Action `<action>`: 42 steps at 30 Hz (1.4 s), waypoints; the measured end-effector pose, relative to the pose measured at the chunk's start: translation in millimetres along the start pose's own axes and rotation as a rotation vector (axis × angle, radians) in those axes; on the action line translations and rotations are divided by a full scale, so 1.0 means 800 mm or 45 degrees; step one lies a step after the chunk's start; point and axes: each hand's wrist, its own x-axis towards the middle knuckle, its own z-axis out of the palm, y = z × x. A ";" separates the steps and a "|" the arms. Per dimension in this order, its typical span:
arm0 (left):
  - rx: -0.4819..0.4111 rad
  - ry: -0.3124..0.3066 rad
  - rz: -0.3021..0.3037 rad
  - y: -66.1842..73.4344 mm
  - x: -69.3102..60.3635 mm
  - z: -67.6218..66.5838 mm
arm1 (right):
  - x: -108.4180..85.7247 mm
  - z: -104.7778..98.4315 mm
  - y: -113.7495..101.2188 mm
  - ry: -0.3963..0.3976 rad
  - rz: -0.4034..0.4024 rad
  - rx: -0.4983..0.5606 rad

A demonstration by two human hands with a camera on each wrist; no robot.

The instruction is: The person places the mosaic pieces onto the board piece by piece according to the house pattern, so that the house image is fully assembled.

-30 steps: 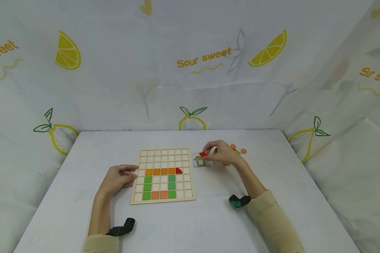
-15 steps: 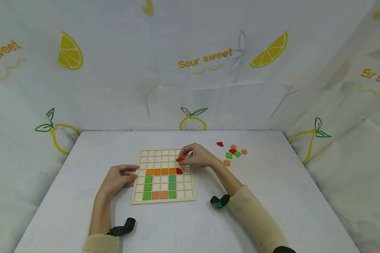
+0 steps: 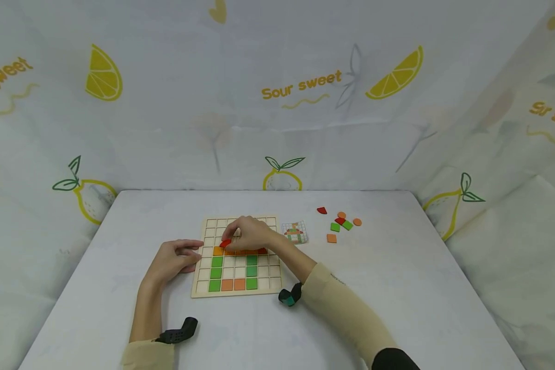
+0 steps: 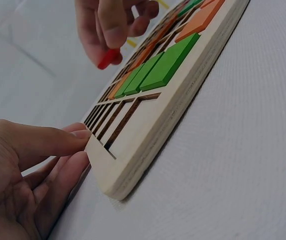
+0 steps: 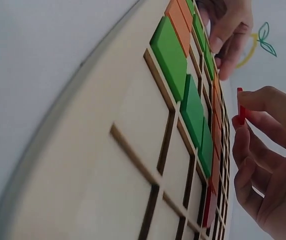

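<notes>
The wooden grid board (image 3: 263, 293) lies flat, holding rows of orange and green squares. My left hand (image 3: 173, 259) grips its left edge; in the left wrist view, thumb and fingers (image 4: 75, 145) pinch the board's rim (image 4: 138, 155). Above the board's left part, my right hand (image 3: 250, 234) pinches a red piece (image 3: 225, 243), just over the left end of the orange row. From the right wrist, the red piece (image 5: 241, 107) stands on edge between thumb and fingertips of the right hand (image 5: 273, 150), raised off the board. That hand partly covers the orange row.
A small pattern card (image 3: 295, 232) lies right of the board. Beyond it are loose pieces: a red one (image 3: 321, 210), orange discs (image 3: 357, 222), green squares (image 3: 335, 227) and an orange square (image 3: 331, 238). A patterned cloth hangs behind the table.
My right hand has moved left from over the card to above the board's left part, carrying the red piece. The card and loose pieces are uncovered. My left hand has stayed at the board's edge.
</notes>
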 end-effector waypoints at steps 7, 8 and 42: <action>0.013 0.001 0.005 0.001 0.000 -0.001 | 0.021 0.021 -0.020 0.008 -0.024 -0.187; 0.015 0.003 0.002 0.001 0.000 -0.001 | 0.023 0.024 -0.021 0.012 -0.025 -0.210; 0.015 0.006 -0.007 -0.001 0.001 0.000 | 0.013 0.012 -0.029 0.100 0.013 -0.176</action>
